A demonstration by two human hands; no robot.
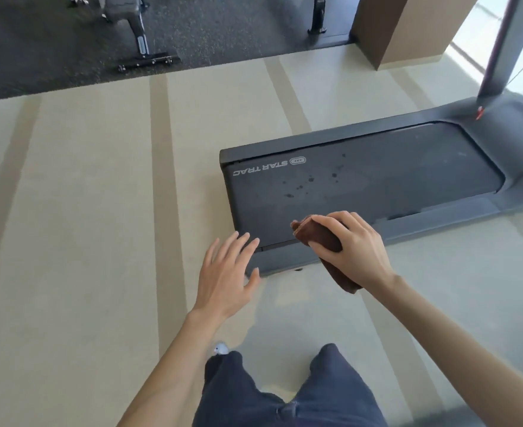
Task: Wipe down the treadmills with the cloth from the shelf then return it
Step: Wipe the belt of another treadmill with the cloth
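the fingers (328,224) of your right hand (355,251) are curled over a folded brown cloth (318,238), thumb tucked under its near side, so the pad sits bunched beneath the palm with one loose end trailing back past the wrist. that grip looks chosen for pressing: the fold gives you a thick, flat face to drag. the cloth is at the near rear edge of the treadmill (516,155), where the belt (392,186) meets the near side rail (285,258); whether it is pressed down or just above the surface, you cannot tell from here.

your left hand (226,272) holds nothing. its fingers (238,245) are straight and spread wide, reaching toward the rear corner of the deck, probably to brace you as you bend. contact with the rail is not clear.

further out on the belt lie a scatter of dark spots (309,180), up from the cloth and toward the printed logo (266,167). those look like the first thing to wipe, and nothing lies between the cloth and them.

beyond, the treadmill's upright post (500,57) rises at the far right, with a brown pillar (408,26) behind it. a weight bench (137,35) stands well apart on darker flooring at the top. the pale striped floor (69,211) runs round the deck, and your legs (285,396) stand close behind it. the post may crowd long strokes at the front end; the shelf for returning the cloth is not in view.
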